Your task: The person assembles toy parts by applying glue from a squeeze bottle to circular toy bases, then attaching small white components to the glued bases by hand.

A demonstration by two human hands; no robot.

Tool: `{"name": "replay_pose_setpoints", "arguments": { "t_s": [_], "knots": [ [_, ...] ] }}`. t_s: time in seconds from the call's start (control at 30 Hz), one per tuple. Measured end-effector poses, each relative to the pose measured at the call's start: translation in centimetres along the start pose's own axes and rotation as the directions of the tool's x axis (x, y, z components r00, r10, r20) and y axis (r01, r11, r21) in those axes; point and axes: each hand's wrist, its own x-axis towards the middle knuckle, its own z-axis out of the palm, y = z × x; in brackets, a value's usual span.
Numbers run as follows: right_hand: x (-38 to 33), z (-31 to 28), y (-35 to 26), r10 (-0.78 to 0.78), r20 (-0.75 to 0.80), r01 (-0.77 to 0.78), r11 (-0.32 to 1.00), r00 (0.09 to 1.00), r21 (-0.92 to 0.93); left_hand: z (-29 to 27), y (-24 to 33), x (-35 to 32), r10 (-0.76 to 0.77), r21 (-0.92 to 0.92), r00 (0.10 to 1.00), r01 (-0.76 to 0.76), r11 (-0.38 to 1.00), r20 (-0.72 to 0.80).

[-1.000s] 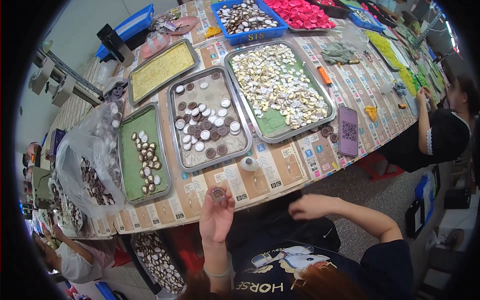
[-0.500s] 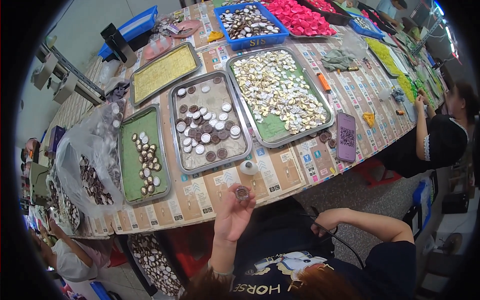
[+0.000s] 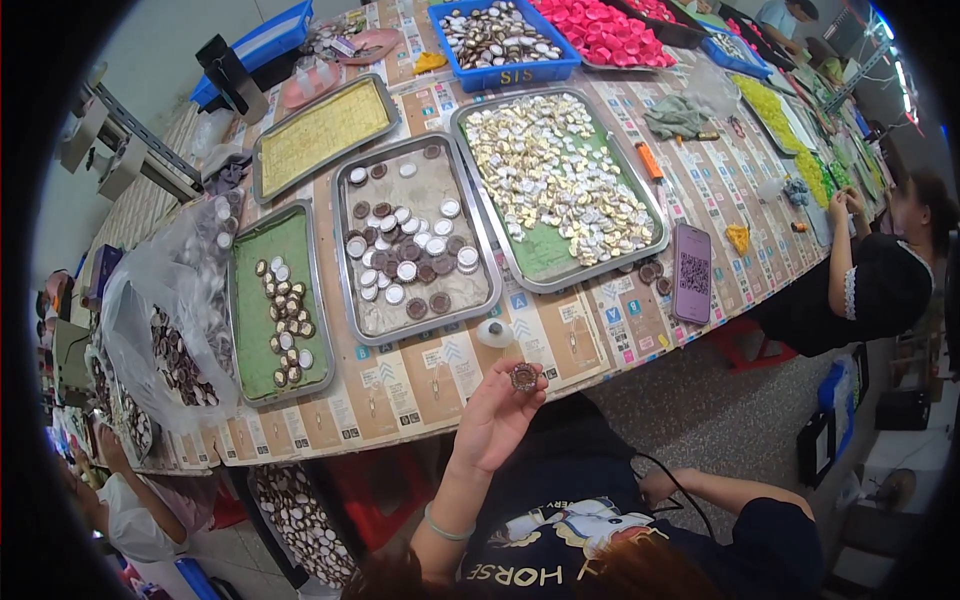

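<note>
My left hand (image 3: 492, 425) is raised at the table's front edge, palm up, its fingers closed on a small round brown piece (image 3: 523, 377) with a fluted rim. My right hand (image 3: 658, 487) is low against my dark shirt, next to a thin black cable; its fingers are mostly hidden. Just beyond my left hand stands a white, rounded small bottle (image 3: 494, 333) with a dark tip. Behind it, a metal tray (image 3: 385, 330) holds loose round pieces, some brown side up and some white side up.
To the left are a green-lined tray (image 3: 255, 375) of gold-brown pieces and a clear plastic bag (image 3: 130, 330). A larger tray (image 3: 545, 255) with white-and-gold pieces stands right of centre, beside a phone (image 3: 692, 272). Behind is a blue bin (image 3: 515, 75). A co-worker sits at right (image 3: 870, 270).
My left hand has shifted right and slightly up with the brown piece, which is now tilted differently. My right hand has moved down a little. The view has shifted slightly.
</note>
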Motion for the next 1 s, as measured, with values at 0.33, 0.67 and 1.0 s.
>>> {"name": "replay_pose_setpoints", "arguments": {
  "t_s": [0.33,0.67,1.0],
  "knots": [
    [-15.0,-16.3,-5.1,0.056,-0.912,0.026,0.997,0.406,0.072,-1.6,0.2,-1.5,-0.005,-0.057,0.999,0.002,0.998,-0.052],
    [-10.7,-32.4,-4.1,-0.329,-0.944,-0.316,0.893,0.025,-0.320,-1.0,0.4,-2.6,0.032,-0.073,0.996,-0.038,0.997,-0.083],
    [-11.1,-27.5,-9.4,0.096,-0.987,0.593,0.805,-0.130,0.000,-1.7,0.6,-1.1,0.019,-0.163,1.000,-0.015,0.987,0.019]
  ]
}}
